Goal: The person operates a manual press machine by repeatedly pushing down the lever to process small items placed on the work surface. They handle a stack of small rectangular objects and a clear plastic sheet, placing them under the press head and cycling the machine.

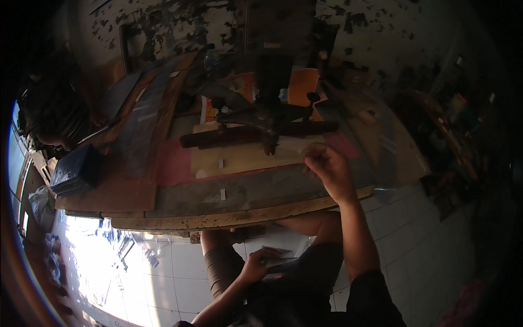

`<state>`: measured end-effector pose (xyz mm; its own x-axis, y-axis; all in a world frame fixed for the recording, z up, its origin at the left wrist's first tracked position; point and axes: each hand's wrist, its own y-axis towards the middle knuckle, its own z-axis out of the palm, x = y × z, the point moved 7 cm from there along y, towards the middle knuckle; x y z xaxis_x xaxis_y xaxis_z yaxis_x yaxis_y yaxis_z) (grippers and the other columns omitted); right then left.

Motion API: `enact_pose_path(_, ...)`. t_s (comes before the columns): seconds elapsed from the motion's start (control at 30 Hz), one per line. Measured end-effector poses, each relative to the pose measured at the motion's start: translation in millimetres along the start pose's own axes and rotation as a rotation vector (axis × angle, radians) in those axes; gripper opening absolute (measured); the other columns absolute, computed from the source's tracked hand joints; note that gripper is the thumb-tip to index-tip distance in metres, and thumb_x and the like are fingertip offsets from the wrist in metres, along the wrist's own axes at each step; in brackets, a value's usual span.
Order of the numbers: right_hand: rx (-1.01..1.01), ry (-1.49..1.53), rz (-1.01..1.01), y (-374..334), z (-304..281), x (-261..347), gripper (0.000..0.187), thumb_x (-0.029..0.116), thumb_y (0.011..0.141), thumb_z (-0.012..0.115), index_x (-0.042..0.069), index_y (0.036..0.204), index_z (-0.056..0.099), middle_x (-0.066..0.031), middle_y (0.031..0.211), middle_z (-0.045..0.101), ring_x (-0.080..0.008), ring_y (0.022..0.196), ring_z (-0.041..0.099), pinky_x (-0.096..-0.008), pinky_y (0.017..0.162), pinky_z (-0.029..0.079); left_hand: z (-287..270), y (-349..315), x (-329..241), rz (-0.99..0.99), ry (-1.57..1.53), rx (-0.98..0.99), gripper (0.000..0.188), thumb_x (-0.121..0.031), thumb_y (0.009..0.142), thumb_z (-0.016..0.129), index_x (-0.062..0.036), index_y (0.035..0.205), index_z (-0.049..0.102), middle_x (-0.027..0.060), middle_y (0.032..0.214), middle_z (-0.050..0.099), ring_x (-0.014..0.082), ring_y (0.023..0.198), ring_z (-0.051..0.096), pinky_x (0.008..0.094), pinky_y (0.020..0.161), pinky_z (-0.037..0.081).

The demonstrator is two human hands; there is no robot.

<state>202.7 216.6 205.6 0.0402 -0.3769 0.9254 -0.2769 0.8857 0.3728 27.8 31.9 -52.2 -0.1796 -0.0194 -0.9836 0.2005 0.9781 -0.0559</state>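
My right hand [328,168] reaches over the table, its thumb and fingers pinched on a thin, pale, see-through piece [292,143]. That piece extends left toward the dark metal machine [267,119], which has a long dark bar [218,136] across its front. Beneath the bar lies a yellowish sheet [245,161] on a pink one [173,158]. Low over my lap, my left hand [256,266] is closed on thin greyish sheets [291,250]; shadow blurs their detail. Two small pale pieces lie near the table's front, one on the yellowish sheet [222,163], another a small rectangle [223,194] nearer me.
The wooden table edge [245,220] curves in front of my knees. A dark blue box [76,169] stands on the left board. Further left, in shadow, another person's hand [98,117] shows. A plastic bottle [210,57] and orange sheet [303,86] are behind the machine.
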Motion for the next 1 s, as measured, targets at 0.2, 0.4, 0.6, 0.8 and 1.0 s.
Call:
enact_pose_path(0.2,0.082,-0.139,-0.006,11.8,-8.8,39.7,0.017,0.018,0.098,0.070,0.002,0.105,0.071,-0.0019,0.089,0.071,-0.0077,0.078,0.066,-0.0220,0.063,0.048,-5.5,-0.1,-17.4,0.068,-0.014,-0.010,0.030,-0.011,0.077,0.087,-0.0034,0.103,0.074,0.0072,0.109,0.074,0.0158,0.104,0.070,0.0313,0.095,0.053)
enact_pose_path(0.4,0.189,-0.471,-0.019,42.2,-18.8,94.4,0.019,0.023,0.089,0.077,0.005,0.093,0.077,0.0014,0.081,0.069,-0.0072,0.073,0.058,-0.0244,0.069,0.047,-14.5,0.2,-39.9,0.025,-0.069,-0.025,0.032,-0.009,0.079,0.085,-0.0035,0.108,0.072,0.0064,0.108,0.075,0.0147,0.104,0.070,0.0305,0.092,0.054)
enact_pose_path(0.6,0.374,-0.693,-0.070,69.5,-14.2,136.9,0.017,0.019,0.086,0.078,0.003,0.090,0.076,-0.0009,0.086,0.069,-0.0112,0.085,0.061,-0.0286,0.079,0.046,-15.2,7.7,-45.4,0.048,-0.173,-0.041,0.031,-0.007,0.082,0.083,-0.0021,0.110,0.071,0.0080,0.112,0.073,0.0151,0.104,0.070,0.0305,0.092,0.054)
enact_pose_path(0.8,0.433,-0.842,-0.080,68.0,-1.8,167.1,0.021,0.025,0.085,0.079,0.004,0.087,0.075,-0.0001,0.090,0.066,-0.0140,0.086,0.060,-0.0307,0.079,0.046,-13.4,16.5,-44.4,0.125,-0.169,-0.056,0.029,-0.003,0.083,0.080,-0.0014,0.110,0.070,0.0084,0.115,0.072,0.0158,0.103,0.069,0.0306,0.093,0.053)
enact_pose_path(1.0,0.481,-0.817,-0.150,56.6,9.1,185.8,0.020,0.023,0.086,0.078,0.004,0.089,0.075,0.0000,0.098,0.065,-0.0128,0.083,0.060,-0.0293,0.073,0.046,-11.4,16.1,-40.6,0.096,-0.210,-0.045,0.033,0.000,0.083,0.080,-0.0010,0.114,0.068,0.0080,0.114,0.072,0.0146,0.102,0.069,0.0304,0.093,0.053)
